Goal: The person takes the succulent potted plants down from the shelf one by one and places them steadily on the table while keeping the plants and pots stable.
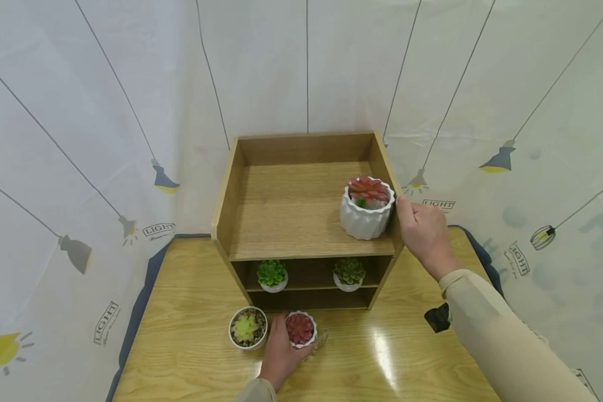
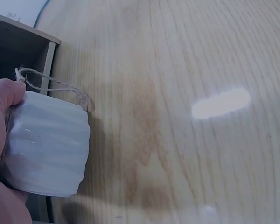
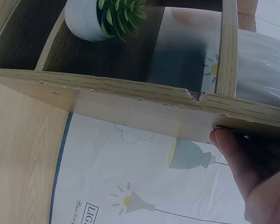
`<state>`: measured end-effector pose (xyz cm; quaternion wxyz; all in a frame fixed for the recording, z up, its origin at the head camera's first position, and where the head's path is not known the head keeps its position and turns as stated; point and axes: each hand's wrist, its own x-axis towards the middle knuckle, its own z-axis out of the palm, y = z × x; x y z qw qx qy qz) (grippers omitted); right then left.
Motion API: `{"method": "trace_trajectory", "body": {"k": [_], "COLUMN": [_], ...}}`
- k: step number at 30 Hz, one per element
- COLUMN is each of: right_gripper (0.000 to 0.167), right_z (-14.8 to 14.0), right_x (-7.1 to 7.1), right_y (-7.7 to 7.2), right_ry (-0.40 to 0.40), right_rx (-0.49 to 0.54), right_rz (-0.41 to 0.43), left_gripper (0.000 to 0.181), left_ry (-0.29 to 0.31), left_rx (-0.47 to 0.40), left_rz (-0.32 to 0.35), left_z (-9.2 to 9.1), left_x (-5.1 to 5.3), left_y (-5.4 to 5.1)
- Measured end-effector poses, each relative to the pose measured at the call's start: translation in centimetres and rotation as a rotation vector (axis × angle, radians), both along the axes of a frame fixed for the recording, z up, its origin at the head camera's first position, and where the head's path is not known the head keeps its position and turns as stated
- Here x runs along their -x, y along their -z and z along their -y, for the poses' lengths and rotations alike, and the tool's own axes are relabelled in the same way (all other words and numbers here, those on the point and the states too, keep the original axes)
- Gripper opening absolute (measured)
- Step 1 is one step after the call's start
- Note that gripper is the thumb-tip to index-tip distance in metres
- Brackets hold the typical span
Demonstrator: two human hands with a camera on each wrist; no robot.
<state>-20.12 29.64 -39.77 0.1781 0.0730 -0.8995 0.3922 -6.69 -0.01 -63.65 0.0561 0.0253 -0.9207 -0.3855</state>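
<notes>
My left hand (image 1: 283, 354) grips a small white fluted pot with a red succulent (image 1: 300, 329), low over the table before the shelf. Twine hangs at the pot (image 2: 49, 144), whose pale side faces the left wrist view. Close to that hand's left is a round white pot with a yellow-green succulent (image 1: 248, 328). My right hand (image 1: 424, 231) holds the wooden shelf (image 1: 291, 206) at its right side panel, fingers curled and partly hidden. Inside the panel, on the top level, stands a larger white fluted pot with a red succulent (image 1: 365, 215).
Two small potted green succulents sit on the middle level, a bright one (image 1: 271, 274) at left and a darker one (image 1: 349, 273) at right. A black object (image 1: 437, 318) lies by the right sleeve. Lamp-printed sheeting (image 1: 301, 67) surrounds the wooden table (image 1: 181, 290).
</notes>
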Motion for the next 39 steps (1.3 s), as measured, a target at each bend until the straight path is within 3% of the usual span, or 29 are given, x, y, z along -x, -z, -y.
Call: {"method": "trace_trajectory", "body": {"k": [7, 14, 23, 30, 39], "right_gripper": [0.063, 0.062, 0.063, 0.062, 0.063], "right_z": [-0.1, -0.1, -0.1, -0.1, 0.0], "right_x": [0.0, 0.0, -0.1, 0.0, -0.1], "right_y": [-0.1, -0.1, -0.1, -0.1, 0.0], "right_ry": [-0.001, 0.001, 0.001, 0.003, 0.003], "right_rx": [-0.001, -0.008, -0.001, 0.0, -0.002], "right_rz": [-0.008, 0.0, 0.003, 0.001, -0.004], "left_gripper": [0.088, 0.086, 0.087, 0.089, 0.094], "left_ry": [-0.011, -0.018, -0.049, -0.074, -0.084], "left_rx": [-0.01, 0.005, 0.004, 0.024, 0.056], "left_rz": [0.004, -0.053, -0.005, -0.018, 0.05], "left_z": [0.1, 0.2, -0.1, -0.5, -0.9], "left_x": [0.0, -0.2, 0.0, -0.1, -0.2], "left_y": [0.3, 0.6, 0.9, 0.4, -0.9]}}
